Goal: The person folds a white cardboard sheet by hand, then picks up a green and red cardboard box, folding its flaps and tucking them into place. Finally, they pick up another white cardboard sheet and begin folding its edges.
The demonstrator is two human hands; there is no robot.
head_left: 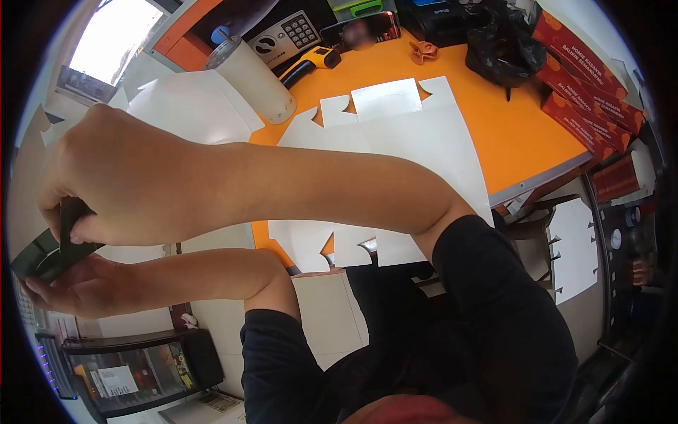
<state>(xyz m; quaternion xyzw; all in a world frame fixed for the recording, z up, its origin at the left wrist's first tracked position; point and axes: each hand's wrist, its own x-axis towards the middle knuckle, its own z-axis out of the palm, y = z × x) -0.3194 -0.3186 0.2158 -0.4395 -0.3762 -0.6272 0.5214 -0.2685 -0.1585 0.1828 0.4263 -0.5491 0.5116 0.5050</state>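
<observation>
At the far left, my right hand (116, 169) is closed, its thumb and fingers pinching a dark green, glossy, bent strip (42, 253) whose exact kind I cannot make out. My left hand (88, 288) lies just below, fingers curled against the lower side of the same strip. My right forearm stretches over a white die-cut card sheet (381, 138) with notched flaps, which lies on the orange table (522, 169). The forearm hides the sheet's middle.
A frosted tumbler (254, 81), yellow-black tool (311, 63), keypad safe (286, 35), phone (364, 30) and orange clip (424, 52) line the back. Right of them sit a black plastic bag (505, 49) and red boxes (583, 92). More white card (573, 247) lies at right.
</observation>
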